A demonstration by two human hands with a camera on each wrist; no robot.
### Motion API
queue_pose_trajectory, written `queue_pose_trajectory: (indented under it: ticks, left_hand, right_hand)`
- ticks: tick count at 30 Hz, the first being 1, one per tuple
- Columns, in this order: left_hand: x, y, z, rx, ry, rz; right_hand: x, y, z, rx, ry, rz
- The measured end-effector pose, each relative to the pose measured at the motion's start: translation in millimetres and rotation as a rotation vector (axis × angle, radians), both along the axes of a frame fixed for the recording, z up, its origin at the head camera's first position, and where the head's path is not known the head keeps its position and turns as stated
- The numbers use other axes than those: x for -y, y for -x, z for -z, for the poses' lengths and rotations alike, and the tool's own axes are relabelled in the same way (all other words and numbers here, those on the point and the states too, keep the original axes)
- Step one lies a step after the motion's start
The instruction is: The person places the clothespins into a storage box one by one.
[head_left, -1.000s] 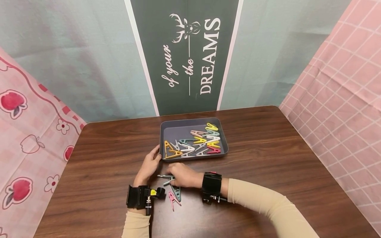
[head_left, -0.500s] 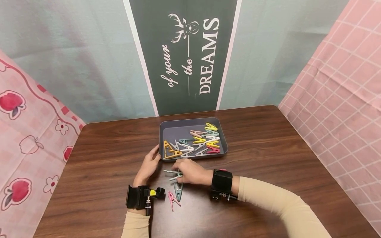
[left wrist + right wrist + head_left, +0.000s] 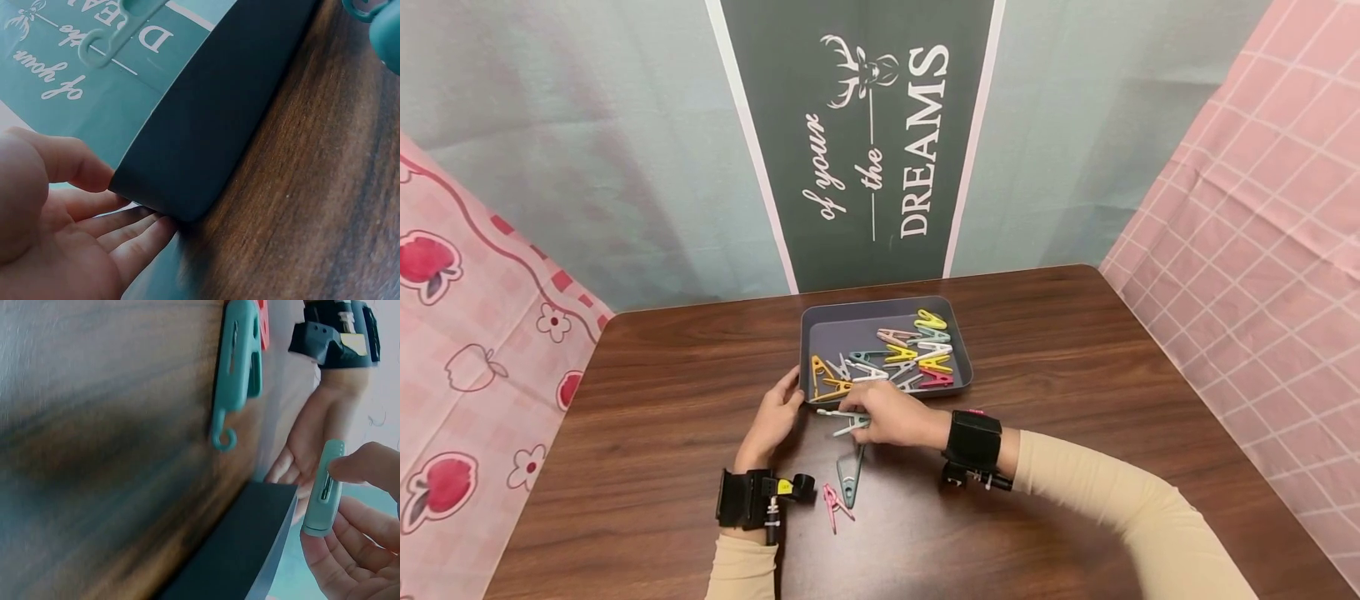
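My right hand [image 3: 895, 414] pinches a pale green clothespin [image 3: 853, 422] between thumb and fingers, just above the front rim of a dark grey tray [image 3: 827, 323]. In the right wrist view that clothespin [image 3: 324, 490] is seen narrow side on. My left hand [image 3: 771, 423] touches the tray's front left corner, its fingers nearly straight against the outer wall, as the left wrist view shows. Below the right hand a darker green clothespin [image 3: 849, 481] lies on the table, beside a pink clothespin [image 3: 835, 503]. Several clothespins in yellow, white, red, orange and grey lie in the tray, some hidden by the right hand.
The brown wooden table [image 3: 1060, 358] reaches back to a curtain [image 3: 1037, 167] with printed lettering. Pink cloths hang at the left and right sides. Black camera straps [image 3: 973, 439] sit on both wrists.
My right hand has lifted the pale green clothespin away from the darker green one and carried it up and right to the tray's front rim. The left hand stays at the corner.
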State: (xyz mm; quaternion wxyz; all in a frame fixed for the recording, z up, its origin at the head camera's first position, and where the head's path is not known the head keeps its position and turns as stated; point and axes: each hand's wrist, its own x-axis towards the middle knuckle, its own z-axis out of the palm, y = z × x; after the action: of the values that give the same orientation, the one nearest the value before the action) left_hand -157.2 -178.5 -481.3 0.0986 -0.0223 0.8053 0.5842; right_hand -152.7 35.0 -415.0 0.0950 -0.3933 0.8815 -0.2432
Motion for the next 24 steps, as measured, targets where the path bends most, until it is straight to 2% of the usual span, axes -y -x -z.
queue_pose_trajectory:
  ticks: [5,14,24]
  left_hand:
    - [0,0.6,0.5,0.017,-0.012,0.001]
    - [0,1.9,-0.4,0.016,-0.017,-0.003]
    - [1,0.7,-0.2,0.037,-0.04,-0.001]
  right_hand:
    - [-5,9.7,-6.4,0.005,0.007,0.013]
    - [-16,29.6,-13.7,0.014,0.006,0.089]
    - [-24,48.1,-11.7,-0.025,-0.015,0.137]
